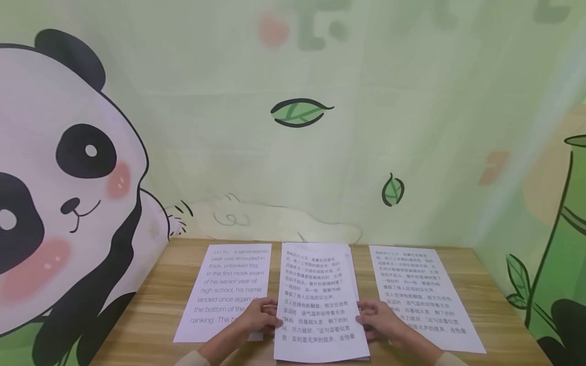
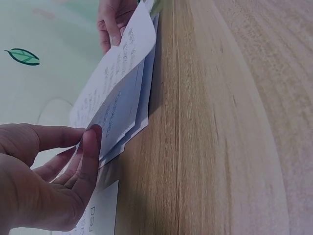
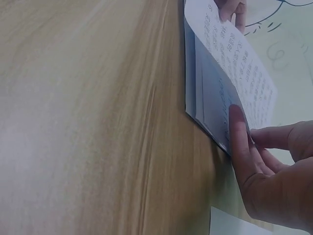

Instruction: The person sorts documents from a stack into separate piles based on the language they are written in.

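A white sheet of paper printed with Chinese text (image 1: 316, 300) lies in front of me at the middle of the table. My left hand (image 1: 258, 319) pinches its left edge between thumb and fingers, and my right hand (image 1: 381, 321) pinches the right edge. Both wrist views show this sheet lifted and bowed at the near side, above other sheets (image 2: 117, 115). Large printed letters show on the page just below it. In the right wrist view, the lower sheets (image 3: 190, 73) rest on the table. How many lie there cannot be told.
To the left lies a page of large English print (image 1: 224, 290), partly behind my left hand. A Chinese-text page (image 1: 423, 295) lies to the right, partly behind my right hand. The wooden table (image 1: 151, 305) ends at a green panda-printed backdrop (image 1: 206, 127).
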A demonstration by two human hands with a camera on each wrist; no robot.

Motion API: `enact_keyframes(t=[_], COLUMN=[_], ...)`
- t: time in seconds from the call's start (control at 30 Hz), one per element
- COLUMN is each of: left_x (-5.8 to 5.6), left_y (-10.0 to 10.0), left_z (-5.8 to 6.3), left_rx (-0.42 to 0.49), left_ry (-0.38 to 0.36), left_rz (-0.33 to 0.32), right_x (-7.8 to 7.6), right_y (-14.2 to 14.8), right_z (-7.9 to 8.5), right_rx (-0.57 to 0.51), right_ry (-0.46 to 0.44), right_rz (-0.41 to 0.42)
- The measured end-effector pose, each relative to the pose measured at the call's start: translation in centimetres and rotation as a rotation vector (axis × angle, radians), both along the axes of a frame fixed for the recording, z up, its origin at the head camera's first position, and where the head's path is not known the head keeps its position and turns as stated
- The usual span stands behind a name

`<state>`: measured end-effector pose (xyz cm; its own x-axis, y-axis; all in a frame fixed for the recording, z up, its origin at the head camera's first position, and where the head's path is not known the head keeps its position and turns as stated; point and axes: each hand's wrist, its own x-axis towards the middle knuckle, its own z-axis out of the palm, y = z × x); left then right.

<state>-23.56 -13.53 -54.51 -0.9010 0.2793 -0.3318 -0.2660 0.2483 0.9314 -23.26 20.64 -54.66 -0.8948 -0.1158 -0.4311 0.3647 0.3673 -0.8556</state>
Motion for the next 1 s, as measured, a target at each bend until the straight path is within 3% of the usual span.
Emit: enact_keyframes(t=[0.23,0.67,1.0], left_x=[0.0,0.1,-0.1], left_y=[0.3,2.3,5.0], left_z=[0.5,1.1,1.5], left_rx=[-0.026,0.096,0.14], left_ry=[-0.015,0.035,0.077], left_rz=[-0.015,-0.053,-0.035], right_x=[-0.1,-0.3,0.0], right_y=[0.7,3.0,5.7], right_z=[0.3,1.7,2.4], right_rx=[0.005,0.03,0.018], right_ry=[0.024,0.024,0.056], right_rz=[-0.031,-0.098,-0.128])
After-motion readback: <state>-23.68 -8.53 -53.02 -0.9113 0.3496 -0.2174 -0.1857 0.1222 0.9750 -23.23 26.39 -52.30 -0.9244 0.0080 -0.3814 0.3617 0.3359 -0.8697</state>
